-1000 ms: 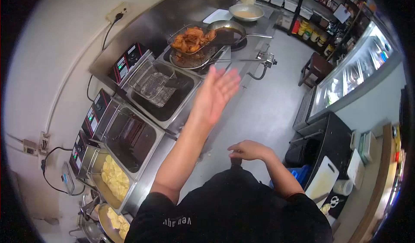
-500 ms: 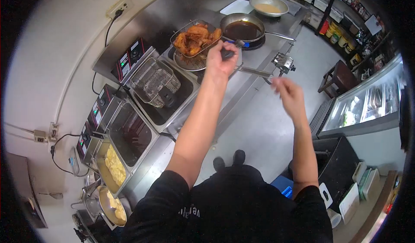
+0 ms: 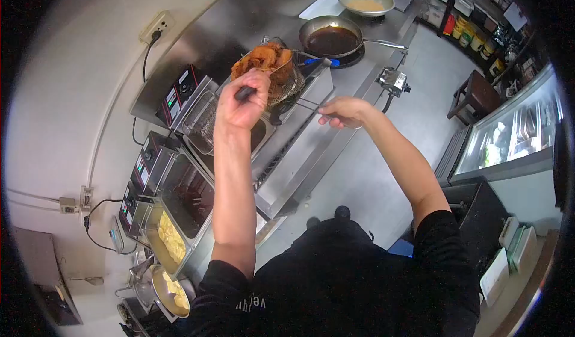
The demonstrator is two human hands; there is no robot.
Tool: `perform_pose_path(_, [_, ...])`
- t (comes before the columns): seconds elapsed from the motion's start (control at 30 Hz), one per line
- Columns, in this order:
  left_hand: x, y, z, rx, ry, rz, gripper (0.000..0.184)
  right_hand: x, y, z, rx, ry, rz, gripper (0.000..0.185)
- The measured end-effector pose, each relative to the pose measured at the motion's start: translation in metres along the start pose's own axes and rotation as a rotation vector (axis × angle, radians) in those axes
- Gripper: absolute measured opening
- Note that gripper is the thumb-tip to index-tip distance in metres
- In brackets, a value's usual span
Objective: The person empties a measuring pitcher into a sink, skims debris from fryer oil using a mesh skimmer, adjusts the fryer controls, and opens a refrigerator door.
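Note:
My left hand (image 3: pixel 244 102) is closed round the black handle of a wire fryer basket (image 3: pixel 284 73), raised above the counter. Browned fried pieces, seemingly chicken (image 3: pixel 263 55), fill the basket. Underneath it shows a round mesh strainer (image 3: pixel 291 92), partly hidden by the basket. Its thin metal handle runs right to my right hand (image 3: pixel 342 110), whose fingers are closed on the end. A second fryer basket (image 3: pixel 200 121) sits over the fryer tank beside my left forearm.
A frying pan (image 3: pixel 330 40) of dark liquid rests on a burner, with a pan of pale liquid (image 3: pixel 365 5) behind. Fryer control boxes (image 3: pixel 179 91) line the wall. At lower left, a tank (image 3: pixel 171 238) holds yellow pieces. A stool (image 3: pixel 473 97) and glass-fronted fridge (image 3: pixel 509 127) stand right.
My left hand has moved left and down with the basket, which has tilted. My right hand has come left and taken hold of the strainer's handle.

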State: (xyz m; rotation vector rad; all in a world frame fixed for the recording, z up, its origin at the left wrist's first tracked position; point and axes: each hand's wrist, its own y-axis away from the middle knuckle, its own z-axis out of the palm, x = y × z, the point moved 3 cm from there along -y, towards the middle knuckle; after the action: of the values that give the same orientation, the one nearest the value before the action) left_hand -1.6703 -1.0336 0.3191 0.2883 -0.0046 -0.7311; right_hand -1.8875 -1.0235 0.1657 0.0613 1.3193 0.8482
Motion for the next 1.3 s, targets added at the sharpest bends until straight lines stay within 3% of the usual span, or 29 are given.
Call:
perform_pose_path(0.1, [-0.001,0.013,0.008,-0.024,0.059,-0.040,0.027,0.014,-0.002,0.011,-0.044,-0.083,-0.004,0.017])
perform_pose_path(0.17, [-0.005,0.023,0.018,0.003,0.096,-0.056,0.029,0.018,0.001,0.016,0.044,-0.044,-0.045,0.016])
perform_pose_path(0.3, [-0.015,0.040,0.042,-0.071,0.091,-0.107,0.032,0.025,0.016,0.018,0.014,0.053,-0.145,0.018])
perform_pose_path(0.63, [-0.019,0.053,0.075,-0.175,-0.015,-0.092,0.032,0.034,0.154,0.008,0.204,-0.005,-0.134,0.023])
perform_pose_path(1.3, [0.003,-0.011,-0.059,-0.049,0.024,-0.058,0.031,0.164,0.298,0.023,0.531,-0.230,-0.059,0.026])
